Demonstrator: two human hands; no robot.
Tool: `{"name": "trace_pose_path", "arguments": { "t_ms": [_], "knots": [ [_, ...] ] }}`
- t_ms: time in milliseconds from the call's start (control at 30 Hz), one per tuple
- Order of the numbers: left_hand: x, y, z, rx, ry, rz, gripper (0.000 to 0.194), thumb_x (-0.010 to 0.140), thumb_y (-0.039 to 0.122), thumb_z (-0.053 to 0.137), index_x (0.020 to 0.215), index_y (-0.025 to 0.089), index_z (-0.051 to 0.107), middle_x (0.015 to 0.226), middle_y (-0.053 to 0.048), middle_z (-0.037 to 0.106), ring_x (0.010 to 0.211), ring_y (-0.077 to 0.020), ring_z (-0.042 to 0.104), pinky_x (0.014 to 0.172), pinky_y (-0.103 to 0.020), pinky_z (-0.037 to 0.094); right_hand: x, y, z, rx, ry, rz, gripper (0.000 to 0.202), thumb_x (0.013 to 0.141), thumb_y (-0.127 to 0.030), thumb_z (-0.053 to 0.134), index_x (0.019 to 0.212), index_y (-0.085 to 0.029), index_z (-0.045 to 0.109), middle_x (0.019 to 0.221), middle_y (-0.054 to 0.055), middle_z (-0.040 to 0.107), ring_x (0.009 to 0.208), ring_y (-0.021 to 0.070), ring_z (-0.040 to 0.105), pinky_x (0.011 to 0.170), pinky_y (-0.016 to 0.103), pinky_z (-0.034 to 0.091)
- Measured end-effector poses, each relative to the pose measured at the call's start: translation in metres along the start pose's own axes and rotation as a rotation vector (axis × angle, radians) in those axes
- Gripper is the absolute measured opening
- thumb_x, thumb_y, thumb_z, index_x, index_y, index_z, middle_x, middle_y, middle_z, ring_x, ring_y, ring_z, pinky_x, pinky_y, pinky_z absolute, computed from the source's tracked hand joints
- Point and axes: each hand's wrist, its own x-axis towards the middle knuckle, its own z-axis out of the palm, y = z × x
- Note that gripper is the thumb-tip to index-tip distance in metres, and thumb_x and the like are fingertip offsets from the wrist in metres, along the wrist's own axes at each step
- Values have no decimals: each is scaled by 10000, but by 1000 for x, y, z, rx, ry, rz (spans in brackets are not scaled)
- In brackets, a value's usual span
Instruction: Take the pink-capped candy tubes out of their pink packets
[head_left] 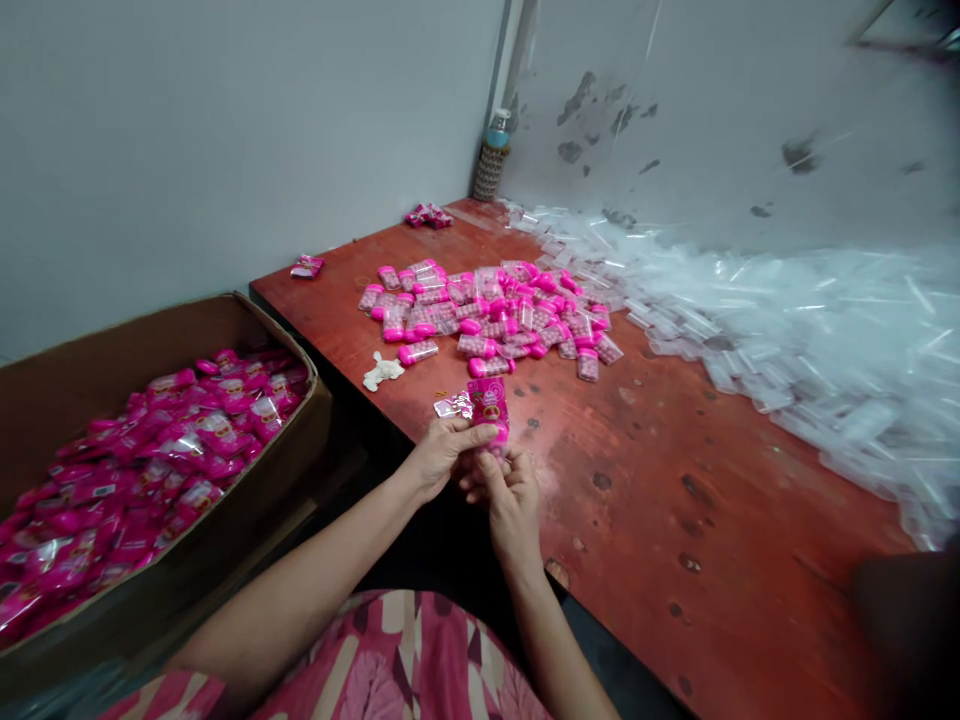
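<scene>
Both of my hands meet over the table's near edge. Between them is a printed pink packet [489,398] standing upright, with a pink-capped small bottle [495,433] at its lower end. My left hand [444,455] is closed, its thumb pressed on the packet and bottle from the left. From the right, my right hand [516,495] pinches the bottle's lower part, its fingers curled. Whether the bottle is inside the packet or in front of it, I cannot tell. Just beyond lies a heap of clear bottles [487,310] with pink caps and small pinkish balls inside.
An open cardboard box [319,400] full of pink packets [180,440] stands at left. Clear plastic pieces [825,340] pile along the red table's [622,500] far right. Silvery wrapper [454,405] and a crumpled white scrap [382,370] lie nearby; a water bottle [499,130] stands at the corner.
</scene>
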Motion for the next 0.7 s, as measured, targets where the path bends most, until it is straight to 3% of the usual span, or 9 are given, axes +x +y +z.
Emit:
{"name": "trace_pose_path", "arguments": {
  "t_ms": [100, 267, 433, 533, 700],
  "knots": [
    [-2, 4, -3, 61, -48, -15, 283, 632, 361, 666, 631, 82, 619, 442, -25, 540, 293, -101, 448, 282, -213, 340, 2, -1, -2, 142, -109, 71, 185, 790, -355, 534, 831, -192, 456, 642, -30, 587, 450, 76, 536, 365, 154, 390],
    [-5, 3, -5, 87, -4, -13, 253, 615, 316, 689, 685, 75, 657, 590, -81, 632, 460, -135, 557, 405, -224, 406, 3, -2, -4, -59, 34, -27, 215, 741, -321, 608, 843, -191, 470, 623, -48, 578, 474, 85, 555, 408, 178, 460],
    [-6, 1, -5, -50, 43, 16, 223, 621, 292, 690, 686, 80, 659, 613, -63, 631, 482, -108, 543, 441, -210, 403, 0, -7, -7, -15, -40, 37, 213, 770, -317, 576, 915, -183, 498, 669, -29, 603, 558, 100, 607, 508, 209, 520],
    [-6, 0, -4, -136, 55, 59, 233, 643, 313, 675, 677, 84, 644, 633, -63, 627, 532, -111, 559, 473, -205, 415, -2, -9, -6, 10, -15, 55, 228, 769, -313, 578, 941, -181, 506, 739, -8, 631, 598, 111, 631, 580, 243, 541],
    [-5, -4, -2, -136, 97, 70, 241, 607, 305, 705, 654, 80, 631, 594, -47, 610, 470, -95, 531, 436, -200, 395, -5, -7, -3, -42, 25, 19, 239, 755, -320, 593, 934, -180, 518, 750, -2, 640, 582, 116, 627, 566, 258, 544]
  ]
}}
